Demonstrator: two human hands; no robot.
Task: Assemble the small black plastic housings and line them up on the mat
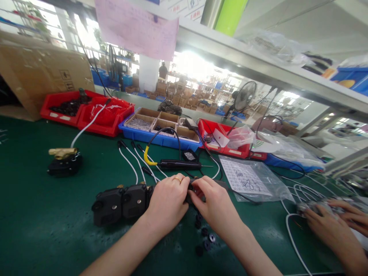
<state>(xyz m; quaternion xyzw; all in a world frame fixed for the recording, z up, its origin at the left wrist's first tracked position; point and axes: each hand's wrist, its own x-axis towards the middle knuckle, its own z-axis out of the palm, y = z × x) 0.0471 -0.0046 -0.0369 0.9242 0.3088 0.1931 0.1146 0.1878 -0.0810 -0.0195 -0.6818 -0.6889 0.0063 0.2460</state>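
Green bench (43, 214) in a busy workshop, both hands busy on a small black part.

Left hand (168, 203) with a ring and right hand (214, 205) meet in the middle of the bench, fingers closed around a small black housing (195, 189) pinched between them, mostly hidden by the fingers. Just left of it, touching the left hand, sits a row of black housings (120, 203). Loose little black rings (205, 235) lie under the right wrist. Behind: a black screwdriver (178, 165), white cables (135, 161), a blue tray (161, 134) and red bins (86, 111). Another person's hands (333, 220) work at far right.
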